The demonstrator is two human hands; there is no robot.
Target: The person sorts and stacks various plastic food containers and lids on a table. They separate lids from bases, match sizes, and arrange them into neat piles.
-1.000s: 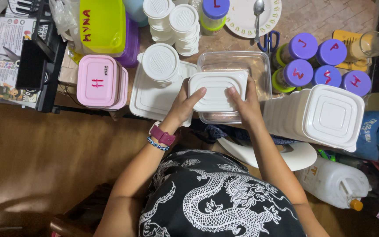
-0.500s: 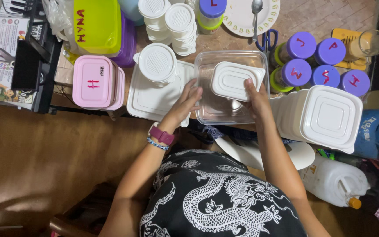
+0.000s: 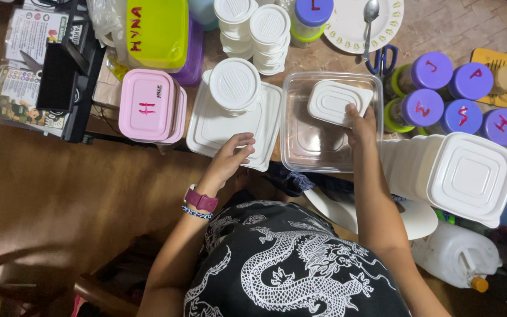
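The left hand (image 3: 230, 157) rests with loosely spread fingers, gripping nothing, on the near edge of the large flat white lid (image 3: 230, 126) on the tabletop. The right hand (image 3: 360, 126) pinches the near corner of 1 small white lidded container (image 3: 337, 101) inside the clear tub (image 3: 324, 141). The small container looks light, stiff and smooth, so a hold across its 2 short sides seems surer than 1 corner.

The right hand (image 3: 362, 126) held a small white rectangular lid (image 3: 338, 101) inside a clear plastic container (image 3: 300, 147) on the table (image 3: 441, 26). The left hand (image 3: 230, 155) rested its fingers (image 3: 243, 141) on a large flat white lid (image 3: 212, 132), beside a pink lidded box (image 3: 148, 105).
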